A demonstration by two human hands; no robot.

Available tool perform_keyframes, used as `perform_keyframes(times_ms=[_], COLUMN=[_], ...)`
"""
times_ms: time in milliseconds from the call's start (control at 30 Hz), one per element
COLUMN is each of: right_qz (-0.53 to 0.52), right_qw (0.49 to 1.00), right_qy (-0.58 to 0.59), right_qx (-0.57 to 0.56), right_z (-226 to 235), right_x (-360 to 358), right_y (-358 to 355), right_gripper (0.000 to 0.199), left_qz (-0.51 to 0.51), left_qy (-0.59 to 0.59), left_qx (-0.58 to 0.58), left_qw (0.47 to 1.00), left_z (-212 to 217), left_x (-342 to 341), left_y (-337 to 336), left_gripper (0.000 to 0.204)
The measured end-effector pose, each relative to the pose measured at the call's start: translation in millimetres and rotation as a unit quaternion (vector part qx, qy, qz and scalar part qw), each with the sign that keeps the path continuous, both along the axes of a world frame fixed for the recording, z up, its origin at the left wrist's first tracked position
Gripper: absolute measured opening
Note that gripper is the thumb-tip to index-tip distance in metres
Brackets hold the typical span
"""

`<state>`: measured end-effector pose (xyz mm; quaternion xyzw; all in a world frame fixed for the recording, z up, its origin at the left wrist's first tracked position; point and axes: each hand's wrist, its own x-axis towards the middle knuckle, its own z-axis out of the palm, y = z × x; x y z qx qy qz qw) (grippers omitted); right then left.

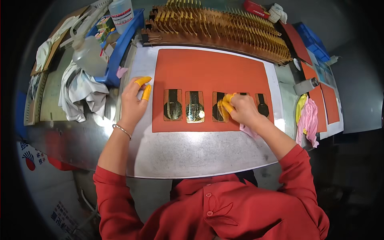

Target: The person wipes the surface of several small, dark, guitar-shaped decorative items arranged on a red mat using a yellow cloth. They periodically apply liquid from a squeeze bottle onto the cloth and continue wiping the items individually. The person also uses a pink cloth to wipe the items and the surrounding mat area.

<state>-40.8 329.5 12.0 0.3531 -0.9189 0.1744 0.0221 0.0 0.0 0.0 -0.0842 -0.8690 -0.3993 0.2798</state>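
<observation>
On an orange mat (208, 72) lies a row of small rectangular gold-and-black plates (173, 106), each with a dark strip and a rounded dark patch. One shiny plate (195, 107) reflects the light. My right hand (244, 110), with yellow finger cots, is pinched over the middle plate (217, 100). A thin golden shape shows at its fingertips, too small to name. The hand partly hides the plate to its right. My left hand (135, 98), also in yellow finger cots, hovers by the mat's left edge, thumb and forefinger apart, holding nothing. Pink cloth (249, 131) peeks out below my right hand.
A long rack (216, 28) of upright gold pieces stands along the back. At left are a blue tray (116, 60), a squeeze bottle (89, 56) and white cloths (82, 94). A metal can (306, 86) and pink cloth (308, 120) sit at right.
</observation>
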Motion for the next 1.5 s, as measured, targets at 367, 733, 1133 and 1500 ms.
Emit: perform_keyframes(times_ms=[367,733,1133,1500], right_qz=[-0.045,-0.041,-0.024,0.012], right_qw=[0.999,0.998,0.998,0.999], right_qy=[0.014,0.040,0.056,0.043], right_qx=[-0.025,-0.010,-0.028,0.007], right_z=[-5,-3,-2,1], right_x=[-27,-17,-31,-30], right_y=[-16,-15,-16,-12], right_gripper=[0.013,0.011,0.009,0.007], left_qz=[0.011,0.014,0.009,0.006], left_qy=[0.004,0.006,-0.013,-0.019], left_qx=[0.010,-0.003,-0.004,-0.009], left_qw=[1.000,1.000,1.000,1.000], left_z=[1,-1,1,0], left_x=[1,0,-1,1], left_y=[4,0,1,0], left_gripper=[0.022,0.022,0.023,0.024])
